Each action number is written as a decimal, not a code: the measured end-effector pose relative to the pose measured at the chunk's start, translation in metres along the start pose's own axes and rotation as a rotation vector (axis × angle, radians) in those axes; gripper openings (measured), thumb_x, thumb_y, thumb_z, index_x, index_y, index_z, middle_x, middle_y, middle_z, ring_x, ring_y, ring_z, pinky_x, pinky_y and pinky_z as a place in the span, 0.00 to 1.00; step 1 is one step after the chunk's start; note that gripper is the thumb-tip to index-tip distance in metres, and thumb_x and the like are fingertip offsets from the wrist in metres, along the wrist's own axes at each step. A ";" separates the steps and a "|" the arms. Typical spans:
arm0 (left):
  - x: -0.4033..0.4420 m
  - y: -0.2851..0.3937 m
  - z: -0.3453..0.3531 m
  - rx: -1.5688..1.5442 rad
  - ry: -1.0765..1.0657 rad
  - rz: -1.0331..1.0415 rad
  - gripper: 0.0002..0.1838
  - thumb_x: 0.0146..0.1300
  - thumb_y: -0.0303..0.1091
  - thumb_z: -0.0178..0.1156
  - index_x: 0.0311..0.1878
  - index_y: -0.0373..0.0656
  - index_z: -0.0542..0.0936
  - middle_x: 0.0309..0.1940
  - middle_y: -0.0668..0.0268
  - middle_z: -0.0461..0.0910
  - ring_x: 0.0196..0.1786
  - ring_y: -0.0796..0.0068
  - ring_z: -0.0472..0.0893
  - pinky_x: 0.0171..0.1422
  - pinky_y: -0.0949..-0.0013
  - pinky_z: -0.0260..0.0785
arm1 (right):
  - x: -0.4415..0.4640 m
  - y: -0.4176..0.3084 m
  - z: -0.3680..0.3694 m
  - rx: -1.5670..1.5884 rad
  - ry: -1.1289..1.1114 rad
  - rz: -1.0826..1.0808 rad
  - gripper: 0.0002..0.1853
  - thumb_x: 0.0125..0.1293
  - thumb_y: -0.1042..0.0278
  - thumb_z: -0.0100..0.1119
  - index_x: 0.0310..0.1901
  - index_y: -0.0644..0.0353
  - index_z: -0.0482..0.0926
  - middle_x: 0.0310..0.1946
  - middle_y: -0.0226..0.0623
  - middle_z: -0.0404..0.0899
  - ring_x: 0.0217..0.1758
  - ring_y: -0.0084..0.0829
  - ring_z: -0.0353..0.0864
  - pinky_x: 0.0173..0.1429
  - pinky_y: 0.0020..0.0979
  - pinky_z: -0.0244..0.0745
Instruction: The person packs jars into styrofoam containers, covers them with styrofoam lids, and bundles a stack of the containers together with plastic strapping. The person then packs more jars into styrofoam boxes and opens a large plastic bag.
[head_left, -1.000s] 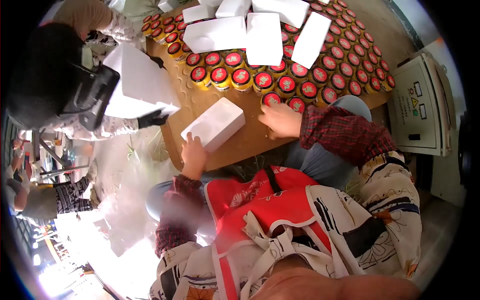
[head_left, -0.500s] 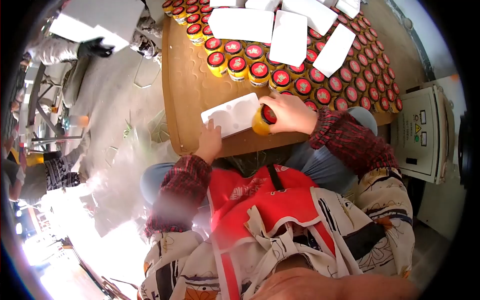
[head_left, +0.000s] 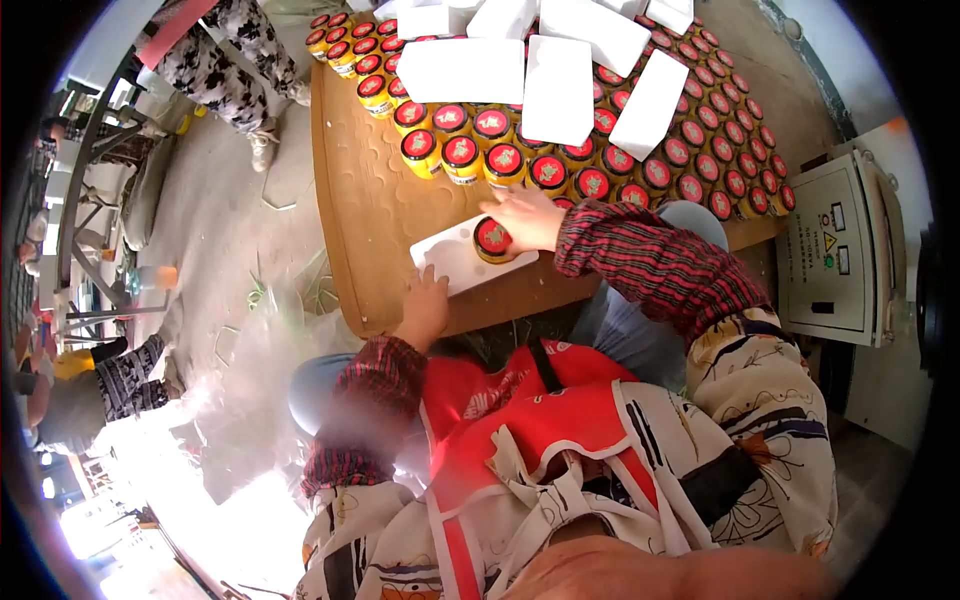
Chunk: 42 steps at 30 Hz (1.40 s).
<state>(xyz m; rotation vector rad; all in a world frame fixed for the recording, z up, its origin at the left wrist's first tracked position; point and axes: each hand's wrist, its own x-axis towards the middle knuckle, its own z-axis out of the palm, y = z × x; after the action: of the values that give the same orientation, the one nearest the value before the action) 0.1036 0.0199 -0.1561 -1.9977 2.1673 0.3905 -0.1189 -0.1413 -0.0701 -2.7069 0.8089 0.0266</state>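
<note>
A white foam tray with round hollows lies near the front edge of the brown table. My left hand grips its near left edge with the fingertips on top. My right hand is closed round a jar with a red and black lid, which stands upright at the right part of the tray. Whether it is fully seated in a hollow I cannot tell. Just beyond my right hand begin rows of similar yellow jars with red lids.
Several white foam blocks lie on top of the jars. The brown table shows bare cardboard at left. A grey electrical cabinet stands at right. Another person's legs are at upper left, and clear plastic sheeting lies on the floor.
My right hand has moved left and carried the jar from beside the foam tray onto it. The jar has gone from tilted to upright. My left hand stays on the tray.
</note>
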 end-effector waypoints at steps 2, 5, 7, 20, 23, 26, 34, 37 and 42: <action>0.000 -0.002 0.002 -0.038 0.026 -0.005 0.32 0.45 0.38 0.70 0.57 0.44 0.76 0.65 0.48 0.64 0.66 0.41 0.62 0.70 0.50 0.57 | -0.007 0.019 0.002 -0.194 -0.081 0.090 0.34 0.36 0.57 0.78 0.48 0.59 0.77 0.48 0.46 0.74 0.50 0.47 0.75 0.47 0.46 0.75; 0.000 0.002 -0.008 -0.133 -0.017 -0.007 0.33 0.44 0.37 0.69 0.57 0.41 0.75 0.65 0.47 0.63 0.66 0.43 0.62 0.70 0.51 0.58 | -0.027 0.023 0.018 -0.362 -0.300 0.336 0.17 0.51 0.69 0.63 0.45 0.58 0.81 0.50 0.45 0.73 0.52 0.50 0.74 0.43 0.52 0.76; 0.000 0.002 -0.015 -0.146 -0.090 -0.033 0.34 0.45 0.39 0.70 0.58 0.42 0.74 0.66 0.48 0.63 0.67 0.43 0.61 0.70 0.53 0.59 | -0.033 0.019 0.032 -0.504 -0.172 0.320 0.18 0.54 0.69 0.61 0.49 0.58 0.78 0.50 0.44 0.71 0.51 0.51 0.74 0.42 0.50 0.78; -0.012 0.058 -0.126 -0.639 0.390 0.101 0.53 0.46 0.42 0.74 0.72 0.41 0.53 0.66 0.46 0.60 0.68 0.48 0.62 0.70 0.55 0.58 | -0.039 -0.033 -0.074 -0.106 0.328 0.042 0.22 0.43 0.75 0.66 0.43 0.63 0.75 0.42 0.47 0.70 0.44 0.47 0.75 0.40 0.42 0.76; -0.011 0.066 -0.136 -0.617 0.499 0.260 0.56 0.45 0.42 0.74 0.73 0.40 0.51 0.68 0.48 0.58 0.69 0.49 0.61 0.71 0.54 0.57 | -0.038 -0.061 -0.095 -0.062 0.359 -0.020 0.25 0.41 0.73 0.69 0.46 0.62 0.74 0.46 0.45 0.68 0.50 0.47 0.71 0.45 0.41 0.75; -0.003 0.063 -0.131 -0.604 0.680 0.258 0.57 0.39 0.34 0.75 0.73 0.41 0.52 0.66 0.51 0.60 0.67 0.49 0.64 0.69 0.54 0.59 | -0.031 -0.073 -0.088 0.123 0.404 -0.158 0.26 0.43 0.72 0.68 0.48 0.62 0.73 0.47 0.44 0.69 0.52 0.48 0.70 0.52 0.42 0.72; 0.001 0.035 -0.083 -0.521 0.588 0.069 0.61 0.37 0.35 0.74 0.74 0.42 0.48 0.57 0.51 0.69 0.58 0.51 0.72 0.57 0.58 0.70 | 0.007 -0.065 -0.003 0.406 0.334 -0.312 0.34 0.47 0.67 0.70 0.57 0.62 0.68 0.55 0.47 0.70 0.57 0.50 0.70 0.60 0.42 0.68; 0.003 0.032 -0.067 -0.766 0.492 -0.191 0.62 0.38 0.41 0.77 0.74 0.46 0.48 0.54 0.50 0.72 0.54 0.48 0.75 0.53 0.57 0.72 | 0.013 -0.062 0.003 0.409 0.309 -0.333 0.35 0.47 0.67 0.70 0.59 0.62 0.68 0.58 0.48 0.68 0.59 0.49 0.69 0.61 0.42 0.68; 0.014 0.019 -0.056 -0.641 0.548 -0.141 0.47 0.40 0.47 0.77 0.63 0.46 0.64 0.46 0.51 0.77 0.46 0.47 0.79 0.47 0.56 0.73 | 0.018 -0.023 -0.012 0.283 0.427 -0.226 0.37 0.50 0.65 0.68 0.63 0.61 0.65 0.59 0.50 0.67 0.62 0.50 0.66 0.65 0.44 0.63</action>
<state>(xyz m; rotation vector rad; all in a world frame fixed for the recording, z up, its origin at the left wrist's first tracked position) 0.0866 -0.0089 -0.1058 -2.8695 2.3805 0.6432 -0.0919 -0.1365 -0.0537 -2.5399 0.5532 -0.6830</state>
